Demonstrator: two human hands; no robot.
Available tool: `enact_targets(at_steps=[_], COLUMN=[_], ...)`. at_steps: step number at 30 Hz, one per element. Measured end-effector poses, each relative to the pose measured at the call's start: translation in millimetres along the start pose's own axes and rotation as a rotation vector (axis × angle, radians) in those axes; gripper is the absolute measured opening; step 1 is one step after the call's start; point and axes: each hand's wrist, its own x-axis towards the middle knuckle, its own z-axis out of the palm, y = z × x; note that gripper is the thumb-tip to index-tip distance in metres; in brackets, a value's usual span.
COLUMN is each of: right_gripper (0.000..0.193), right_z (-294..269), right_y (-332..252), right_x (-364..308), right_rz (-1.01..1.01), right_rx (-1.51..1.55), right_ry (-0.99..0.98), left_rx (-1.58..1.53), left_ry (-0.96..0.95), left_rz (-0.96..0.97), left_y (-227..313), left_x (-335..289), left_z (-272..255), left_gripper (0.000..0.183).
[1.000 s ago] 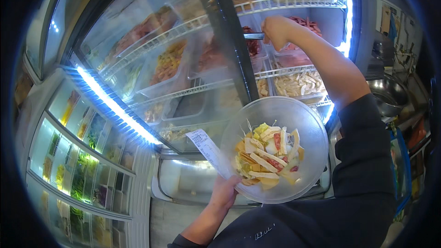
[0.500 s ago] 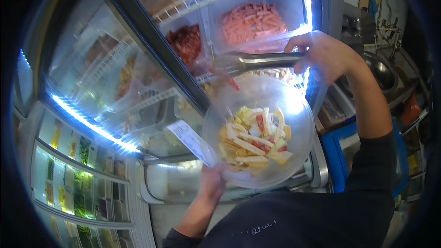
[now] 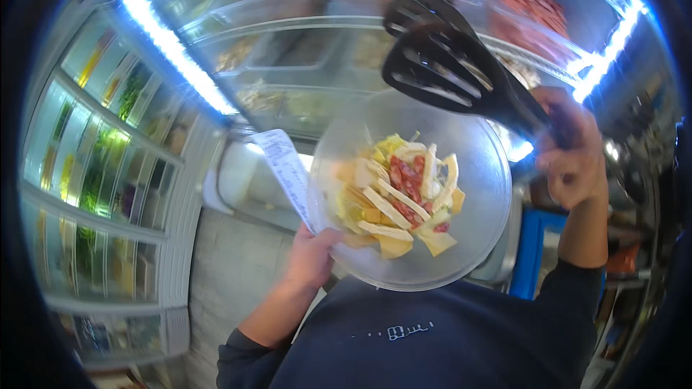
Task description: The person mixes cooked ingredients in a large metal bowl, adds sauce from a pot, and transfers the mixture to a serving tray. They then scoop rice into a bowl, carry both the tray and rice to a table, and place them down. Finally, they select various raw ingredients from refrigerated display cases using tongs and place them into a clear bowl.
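My left hand point(image 3: 310, 259) grips the rim of a translucent round bowl point(image 3: 481, 230) together with a long white printed paper slip point(image 3: 281, 170). Inside the bowl lies a mix of food pieces: pale strips point(image 3: 387, 204), yellowish flat pieces and dark red marbled slices point(image 3: 408, 176). Closed around a pair of tongs point(image 3: 497, 90), my right hand point(image 3: 574, 153) is to the right of the bowl. Two black slotted heads of the tongs hang above the bowl's far edge, somewhat apart, with no food visible between them.
Beyond the bowl, a lit refrigerated cabinet holds clear tubs, one with pink strips point(image 3: 528, 9). Wire shelf edges point(image 3: 317, 23) run across it. Glass-fronted coolers with greens point(image 3: 90, 180) line the left. A blue-edged container point(image 3: 532, 252) is at lower right.
More red slices lie in the bowl, where a red piece was falling from the tongs. The tongs have swung up and right, heads pointing up-left. The view has turned, showing more of the left-hand coolers.
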Motion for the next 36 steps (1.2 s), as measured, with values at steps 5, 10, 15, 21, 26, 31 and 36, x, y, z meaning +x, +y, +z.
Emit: enact_targets(at_steps=[5,10,15,21,26,31,36], right_gripper=[0.037,0.022,0.033,0.036,0.032,0.027,0.028], right_z=[8.0,39.1,53.9,110.9,233.0,306.5,354.9], right_y=[10.5,42.7,82.9,134.1,199.4,233.9,229.2], right_x=[59.0,77.1,113.4,149.3,176.2,233.3,312.8], right_rz=[-0.363,-0.431,-0.127,-0.051,-0.246,-0.337,-0.606], right_rx=[-0.185,-0.275,-0.004,0.124,0.100,0.165,0.114], right_ry=[-0.018,-0.144,-0.295,-0.524,-0.619,-0.560,-0.382], left_rx=[-0.072,-0.200,-0.285,-0.367,-0.526,-0.548,-0.560], left_ry=[0.142,0.327,0.539,0.865,1.035,1.115,1.405], left_rz=[-0.004,0.079,0.100,0.101,0.271,0.456,0.447], left_y=[-46.9,-102.1,-95.2,-131.6,-201.7,-202.6,-204.5], left_x=[-3.8,-11.8,-36.1,-38.0,5.4,40.0,54.9], left_z=[19.1,24.4,59.4,84.6,74.0,100.8,133.6], left_gripper=[0.058,0.058,0.059,0.054,0.051,0.056,0.060])
